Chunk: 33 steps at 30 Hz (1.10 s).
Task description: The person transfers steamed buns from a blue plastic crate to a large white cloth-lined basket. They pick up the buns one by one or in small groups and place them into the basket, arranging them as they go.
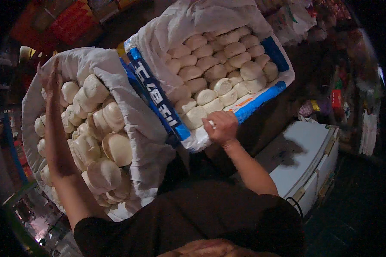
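On the left stands a large container lined with white cloth (141, 154), heaped with pale steamed buns (87, 149). My left hand (51, 74) reaches over its far left part, near the buns and the cloth edge; whether it holds anything is hard to tell. To the right, a blue and white box (260, 99) with a cloth liner (206, 19) holds rows of round buns (215, 72). My right hand (223, 127) is closed at the near rim of this box, with a small white bit, perhaps cloth or plastic, showing between thumb and fingers.
A white chest freezer (296, 147) stands at the lower right, with a dark cable beside it. Red boxes (72, 22) lie at the upper left. Plastic bags (289, 24) are behind the bun box. Packaged goods (337, 98) sit farther right.
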Each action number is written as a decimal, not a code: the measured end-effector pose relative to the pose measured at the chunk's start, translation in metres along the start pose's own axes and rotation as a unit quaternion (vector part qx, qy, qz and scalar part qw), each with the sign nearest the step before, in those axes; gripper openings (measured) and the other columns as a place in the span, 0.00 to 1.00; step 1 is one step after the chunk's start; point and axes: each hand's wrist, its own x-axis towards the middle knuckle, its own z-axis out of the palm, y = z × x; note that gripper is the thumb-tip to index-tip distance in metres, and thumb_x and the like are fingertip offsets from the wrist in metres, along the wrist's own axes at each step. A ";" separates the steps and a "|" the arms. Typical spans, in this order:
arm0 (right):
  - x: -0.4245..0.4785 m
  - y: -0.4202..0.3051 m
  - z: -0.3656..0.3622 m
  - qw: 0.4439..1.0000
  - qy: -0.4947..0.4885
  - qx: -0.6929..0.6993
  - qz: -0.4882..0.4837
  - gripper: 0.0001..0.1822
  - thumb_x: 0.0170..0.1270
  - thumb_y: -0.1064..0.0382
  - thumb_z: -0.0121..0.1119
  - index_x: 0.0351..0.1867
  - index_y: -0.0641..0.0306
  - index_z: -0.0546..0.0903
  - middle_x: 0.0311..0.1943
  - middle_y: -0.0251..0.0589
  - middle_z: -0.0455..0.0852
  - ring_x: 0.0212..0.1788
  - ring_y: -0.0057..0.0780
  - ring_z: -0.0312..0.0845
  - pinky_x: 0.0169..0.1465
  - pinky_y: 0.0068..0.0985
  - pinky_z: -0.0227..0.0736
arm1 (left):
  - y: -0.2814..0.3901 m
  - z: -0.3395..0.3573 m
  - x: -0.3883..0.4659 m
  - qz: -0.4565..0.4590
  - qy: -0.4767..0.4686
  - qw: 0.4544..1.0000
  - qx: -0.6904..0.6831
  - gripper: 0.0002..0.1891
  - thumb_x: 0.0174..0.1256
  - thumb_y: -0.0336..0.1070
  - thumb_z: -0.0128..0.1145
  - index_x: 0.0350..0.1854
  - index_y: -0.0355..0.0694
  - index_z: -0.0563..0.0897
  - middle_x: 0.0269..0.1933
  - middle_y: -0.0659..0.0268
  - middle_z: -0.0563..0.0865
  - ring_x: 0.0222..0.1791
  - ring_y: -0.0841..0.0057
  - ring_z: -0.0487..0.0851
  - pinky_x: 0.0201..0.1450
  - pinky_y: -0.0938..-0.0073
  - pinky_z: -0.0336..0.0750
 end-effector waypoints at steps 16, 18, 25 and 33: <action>0.026 0.093 -0.064 0.999 0.027 0.018 -0.044 0.20 0.56 0.51 0.69 0.14 0.59 0.77 0.19 0.41 0.78 0.25 0.45 0.76 0.31 0.40 0.69 | 0.314 0.327 -0.330 -0.012 -0.498 0.867 -0.023 0.60 0.50 0.63 0.73 0.79 0.46 0.48 0.73 0.31 0.57 0.73 0.41 0.60 0.75 0.52 0.56; 0.016 0.117 -0.060 0.999 0.026 -0.014 -0.024 0.19 0.57 0.51 0.68 0.16 0.59 0.77 0.19 0.40 0.77 0.25 0.44 0.76 0.31 0.41 0.69 | 0.347 0.360 -0.347 -0.036 -0.487 0.872 0.026 0.65 0.46 0.68 0.71 0.80 0.45 0.43 0.75 0.29 0.50 0.76 0.39 0.53 0.77 0.48 0.50; 0.011 0.126 -0.051 0.999 -0.013 0.041 -0.007 0.19 0.63 0.46 0.60 0.23 0.58 0.81 0.25 0.42 0.81 0.32 0.43 0.79 0.39 0.42 0.72 | 0.368 0.447 -0.394 0.004 -0.425 0.895 0.134 0.63 0.45 0.70 0.69 0.80 0.51 0.47 0.78 0.38 0.41 0.78 0.37 0.37 0.75 0.33 0.37; 0.011 0.129 -0.047 0.999 -0.011 0.048 -0.017 0.22 0.58 0.41 0.62 0.21 0.57 0.80 0.25 0.39 0.80 0.33 0.40 0.79 0.37 0.38 0.69 | 0.313 0.447 -0.409 -0.026 -0.347 0.937 0.013 0.46 0.45 0.57 0.72 0.72 0.61 0.66 0.76 0.34 0.47 0.72 0.40 0.61 0.70 0.48 0.64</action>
